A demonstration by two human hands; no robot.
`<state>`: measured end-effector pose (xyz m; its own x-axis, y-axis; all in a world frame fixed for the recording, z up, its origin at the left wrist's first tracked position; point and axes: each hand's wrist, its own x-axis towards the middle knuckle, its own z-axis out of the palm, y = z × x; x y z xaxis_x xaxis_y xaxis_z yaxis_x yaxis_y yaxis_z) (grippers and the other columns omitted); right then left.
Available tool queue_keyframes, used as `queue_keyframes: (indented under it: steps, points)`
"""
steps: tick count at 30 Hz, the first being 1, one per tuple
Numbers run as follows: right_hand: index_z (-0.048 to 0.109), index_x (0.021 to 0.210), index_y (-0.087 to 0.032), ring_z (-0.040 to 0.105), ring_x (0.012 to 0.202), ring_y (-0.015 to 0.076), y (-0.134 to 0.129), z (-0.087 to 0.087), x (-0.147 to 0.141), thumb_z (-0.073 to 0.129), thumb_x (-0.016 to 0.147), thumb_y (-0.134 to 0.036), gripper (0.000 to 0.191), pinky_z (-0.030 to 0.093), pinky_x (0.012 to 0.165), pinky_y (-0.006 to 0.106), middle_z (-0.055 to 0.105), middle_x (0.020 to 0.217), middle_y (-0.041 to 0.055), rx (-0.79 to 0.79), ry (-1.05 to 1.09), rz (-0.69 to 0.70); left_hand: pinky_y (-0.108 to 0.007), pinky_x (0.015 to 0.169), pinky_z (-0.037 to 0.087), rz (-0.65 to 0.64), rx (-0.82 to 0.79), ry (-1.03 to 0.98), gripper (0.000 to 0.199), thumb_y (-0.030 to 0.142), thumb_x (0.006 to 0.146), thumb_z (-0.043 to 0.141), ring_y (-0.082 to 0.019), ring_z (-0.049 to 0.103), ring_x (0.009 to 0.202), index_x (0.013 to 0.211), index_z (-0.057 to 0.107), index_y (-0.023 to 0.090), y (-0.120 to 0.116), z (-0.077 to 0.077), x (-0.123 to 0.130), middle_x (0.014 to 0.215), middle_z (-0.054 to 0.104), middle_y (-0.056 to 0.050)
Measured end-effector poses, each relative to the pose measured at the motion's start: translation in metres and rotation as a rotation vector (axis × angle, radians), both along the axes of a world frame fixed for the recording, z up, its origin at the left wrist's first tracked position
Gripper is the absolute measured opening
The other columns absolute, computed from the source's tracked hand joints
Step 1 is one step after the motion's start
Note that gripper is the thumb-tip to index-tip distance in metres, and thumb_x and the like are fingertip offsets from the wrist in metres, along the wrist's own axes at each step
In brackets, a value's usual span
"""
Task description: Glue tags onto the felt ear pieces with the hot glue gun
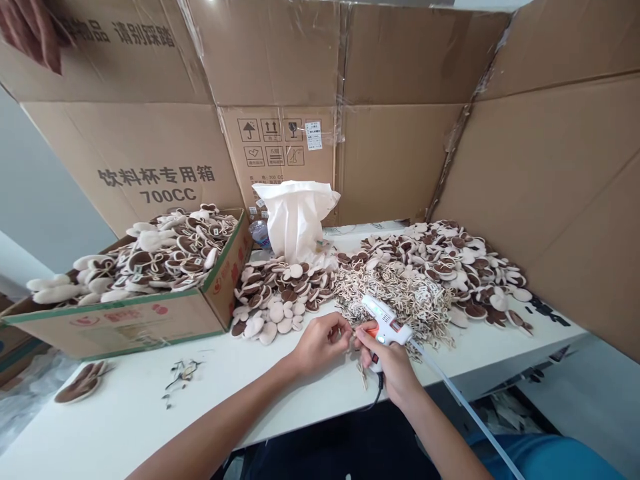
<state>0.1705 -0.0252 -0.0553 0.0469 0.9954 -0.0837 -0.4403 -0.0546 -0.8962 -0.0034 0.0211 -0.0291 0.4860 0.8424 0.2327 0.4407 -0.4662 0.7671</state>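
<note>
Right hand (393, 363) curled round glue gun (384, 317); left hand (320, 343) pinched, apparently on a cord (353, 327). Tilting could foul cord pile (433, 303) beyond hands.

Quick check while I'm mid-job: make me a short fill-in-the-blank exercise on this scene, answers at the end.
1. The person's right hand holds a white plastic glue gun whose trigger is ____.
2. The open, green-edged cardboard box stands toward the ____ side of the white tabletop.
3. That box is heaped with plush pieces coloured white and ____.
4. On the brown cardboard panel behind the box, the large number before "CC" is ____.

Missing words: orange; left; brown; 700.
</note>
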Motion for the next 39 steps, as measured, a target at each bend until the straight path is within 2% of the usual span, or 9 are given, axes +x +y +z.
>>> queue_keyframes:
  steps: [12, 22, 29, 34, 39]
  points:
    - [0.068, 0.083, -0.020, 0.047, 0.046, 0.0091, 0.002, 0.001, -0.003, 0.090, 0.073, -0.047, 0.036, 0.040, 0.047, 0.025, 0.068, 0.069, -0.0001, 0.011, 0.022, -0.054, -0.024, 0.057, 0.034, 0.015, 0.046, 0.048, 0.013, 0.024, 0.089, 0.057, -0.012, 0.049, 0.062, 0.087, 0.068, 0.017, 0.002, 0.005, 0.002, 0.069, 0.061, 0.002]
    - [0.068, 0.087, -0.020, 0.048, 0.046, 0.0094, 0.004, 0.000, -0.003, 0.088, 0.076, -0.046, 0.034, 0.039, 0.048, 0.025, 0.070, 0.071, 0.0004, 0.032, 0.026, -0.064, -0.025, 0.058, 0.036, 0.109, 0.063, 0.066, 0.011, 0.026, 0.087, 0.061, -0.013, 0.051, 0.062, 0.082, 0.067, 0.019, 0.003, 0.003, 0.003, 0.069, 0.064, 0.001]
    - [0.069, 0.087, -0.020, 0.048, 0.046, 0.0089, 0.003, 0.001, -0.004, 0.087, 0.078, -0.046, 0.033, 0.039, 0.049, 0.024, 0.071, 0.073, 0.0007, 0.044, 0.023, -0.056, -0.027, 0.062, 0.039, 0.140, 0.167, 0.125, 0.009, 0.026, 0.088, 0.062, -0.015, 0.055, 0.064, 0.082, 0.066, 0.020, 0.001, 0.004, 0.005, 0.071, 0.065, 0.001]
    - [0.068, 0.086, -0.021, 0.048, 0.047, 0.0090, 0.001, -0.001, -0.002, 0.088, 0.077, -0.046, 0.033, 0.040, 0.049, 0.024, 0.070, 0.072, 0.0005, 0.046, 0.040, -0.055, -0.028, 0.065, 0.040, 0.200, 0.190, 0.120, 0.006, 0.017, 0.084, 0.061, -0.016, 0.058, 0.067, 0.080, 0.065, 0.020, 0.007, 0.002, 0.000, 0.071, 0.066, 0.001]
    - [0.069, 0.086, -0.021, 0.048, 0.048, 0.0096, 0.002, -0.002, 0.000, 0.087, 0.079, -0.046, 0.032, 0.040, 0.049, 0.026, 0.069, 0.073, 0.0007, 0.035, 0.038, -0.050, -0.028, 0.067, 0.043, 0.226, 0.135, -0.014, 0.014, 0.027, 0.095, 0.056, -0.016, 0.058, 0.070, 0.087, 0.066, 0.020, 0.008, 0.005, -0.006, 0.080, 0.070, -0.001]
